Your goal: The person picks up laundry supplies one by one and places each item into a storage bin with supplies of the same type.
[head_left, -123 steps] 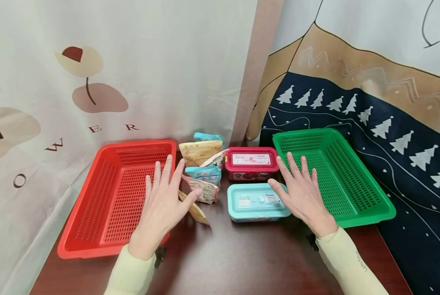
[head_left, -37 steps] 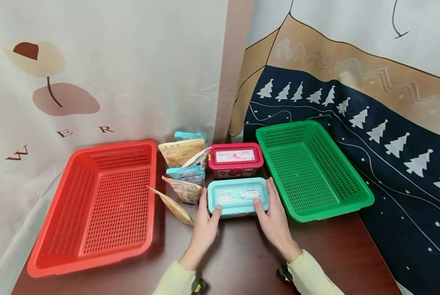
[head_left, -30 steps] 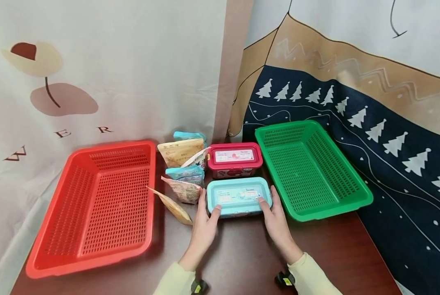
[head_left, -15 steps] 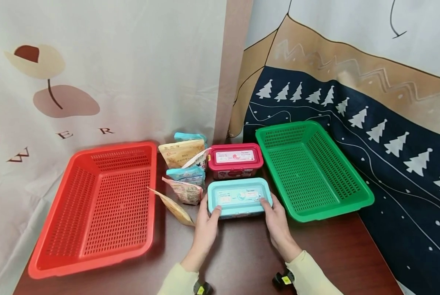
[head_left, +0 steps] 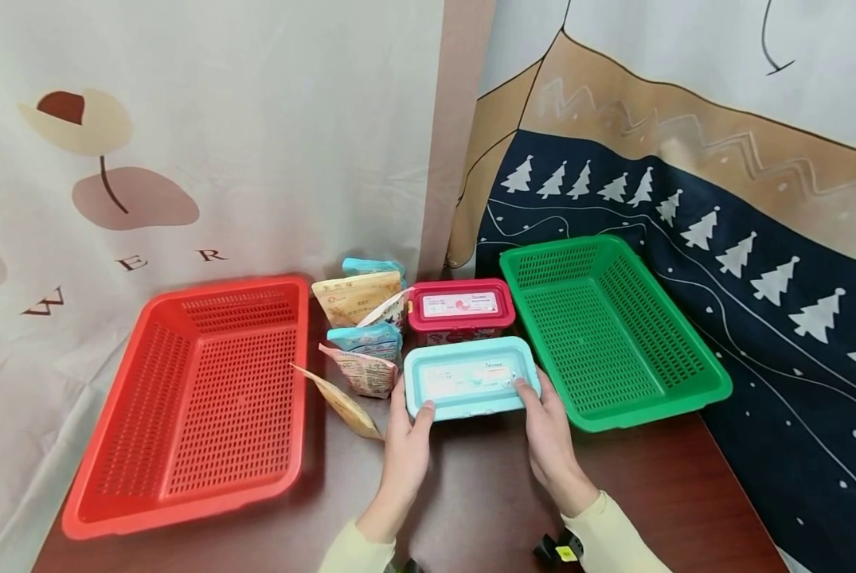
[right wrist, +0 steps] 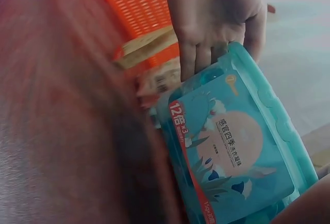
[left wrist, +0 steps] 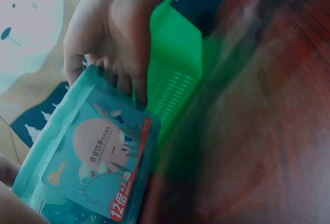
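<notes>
A light-blue lidded box of laundry pods (head_left: 470, 378) is held between both hands, slightly tilted and apparently just off the table. My left hand (head_left: 404, 454) grips its left end, thumb on the lid's near corner. At the other end my right hand (head_left: 553, 446) grips with its thumb on the lid. The left wrist view shows the box's printed front (left wrist: 108, 152) and the right hand's fingers (left wrist: 124, 82) around the far end. In the right wrist view, the left hand's fingers (right wrist: 193, 62) wrap the opposite end. Behind it stands a crimson lidded box (head_left: 460, 306).
A red basket (head_left: 302, 398) stands at the left and a green basket (head_left: 714, 390) at the right. Several snack-like pouches (head_left: 359, 298) stand between the red basket and the boxes, with a tan pouch (head_left: 345, 406) nearest. Curtains hang behind the table (head_left: 470, 517).
Both hands have come from spread above the table to the light-blue box's ends. Over the last half second the box has risen slightly and tilted. The baskets and pouches stay put.
</notes>
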Tool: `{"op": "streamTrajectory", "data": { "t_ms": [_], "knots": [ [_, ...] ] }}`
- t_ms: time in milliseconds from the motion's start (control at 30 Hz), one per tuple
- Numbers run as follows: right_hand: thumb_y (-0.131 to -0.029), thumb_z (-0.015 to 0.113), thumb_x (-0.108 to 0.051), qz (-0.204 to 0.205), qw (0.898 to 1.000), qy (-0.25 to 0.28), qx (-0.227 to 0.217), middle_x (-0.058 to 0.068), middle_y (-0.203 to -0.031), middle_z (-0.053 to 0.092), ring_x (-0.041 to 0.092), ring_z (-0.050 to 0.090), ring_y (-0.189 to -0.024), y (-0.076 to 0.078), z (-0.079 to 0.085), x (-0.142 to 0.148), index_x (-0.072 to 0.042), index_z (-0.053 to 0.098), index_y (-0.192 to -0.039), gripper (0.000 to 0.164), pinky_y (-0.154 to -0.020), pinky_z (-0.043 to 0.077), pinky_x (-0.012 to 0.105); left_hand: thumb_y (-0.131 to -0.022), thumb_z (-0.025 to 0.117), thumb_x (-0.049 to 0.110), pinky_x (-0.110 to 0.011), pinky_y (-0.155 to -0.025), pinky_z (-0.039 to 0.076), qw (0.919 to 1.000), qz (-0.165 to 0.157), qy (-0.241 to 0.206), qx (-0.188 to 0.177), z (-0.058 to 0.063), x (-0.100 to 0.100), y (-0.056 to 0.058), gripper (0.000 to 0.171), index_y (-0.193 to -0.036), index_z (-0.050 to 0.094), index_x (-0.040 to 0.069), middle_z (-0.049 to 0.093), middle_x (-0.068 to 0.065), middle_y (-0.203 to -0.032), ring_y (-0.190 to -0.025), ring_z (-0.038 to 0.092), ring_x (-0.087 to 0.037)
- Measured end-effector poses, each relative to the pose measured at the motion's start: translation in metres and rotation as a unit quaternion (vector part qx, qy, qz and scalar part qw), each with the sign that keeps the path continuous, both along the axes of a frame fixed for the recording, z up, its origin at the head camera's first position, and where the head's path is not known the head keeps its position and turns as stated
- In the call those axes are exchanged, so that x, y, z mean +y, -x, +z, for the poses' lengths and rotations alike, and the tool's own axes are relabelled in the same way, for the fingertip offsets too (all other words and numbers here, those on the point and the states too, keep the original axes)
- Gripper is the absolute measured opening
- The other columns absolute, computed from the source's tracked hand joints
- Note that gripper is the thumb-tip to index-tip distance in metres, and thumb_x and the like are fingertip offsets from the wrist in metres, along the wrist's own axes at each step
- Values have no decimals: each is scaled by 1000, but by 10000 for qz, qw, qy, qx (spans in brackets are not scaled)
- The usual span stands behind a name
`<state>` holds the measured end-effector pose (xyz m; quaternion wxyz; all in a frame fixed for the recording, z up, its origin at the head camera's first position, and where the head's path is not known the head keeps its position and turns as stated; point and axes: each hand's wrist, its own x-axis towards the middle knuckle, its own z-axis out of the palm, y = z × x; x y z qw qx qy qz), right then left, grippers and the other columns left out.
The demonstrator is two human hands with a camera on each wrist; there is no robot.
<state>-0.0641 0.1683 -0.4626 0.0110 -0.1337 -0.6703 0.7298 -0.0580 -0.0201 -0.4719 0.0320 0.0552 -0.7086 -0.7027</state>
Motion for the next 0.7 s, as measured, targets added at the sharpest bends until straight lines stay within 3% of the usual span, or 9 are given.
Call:
{"op": "streamTrajectory", "data": {
  "t_ms": [167, 300, 500, 700],
  "knots": [
    [-110, 46, -13, 9, 9995, 184, 246, 10, -158, 40, 16, 33, -146, -4, 19, 2, -2, 33, -159, 52, -121, 25, 32, -104, 51, 2, -28, -116, 31, 9996, -6, -268, 54, 17, 2, -4, 64, -162, 23, 1, 33, -18, -164, -147, 34, -26],
    [-110, 45, -12, 36, 9988, 285, 395, 10, -158, 39, 15, 35, -145, -5, 32, 5, -2, 32, -159, 52, -118, 28, 26, -104, 49, -1, -17, -108, 36, 9968, -13, -792, 145, 31, 6, -4, 63, -161, 22, 2, 32, -17, -163, -146, 36, -25],
    [-111, 42, -16, 109, 9983, 337, 469, 7, -156, 39, 15, 38, -142, -2, 44, 14, -6, 29, -161, 52, -118, 30, 27, -104, 46, -2, -16, -103, 41, 9913, -4, -1247, 422, 43, 18, -4, 53, -152, 25, 0, 40, -20, -157, -139, 43, -27],
    [-113, 39, -21, 73, 9979, 382, 520, 7, -156, 38, 16, 40, -140, 1, 57, 28, -7, 28, -162, 52, -118, 29, 29, -106, 45, 1, -18, -103, 42, 9877, -331, -1417, 568, 54, 30, -2, 55, -155, 22, 3, 38, -18, -156, -138, 44, -27]
  ]
}}
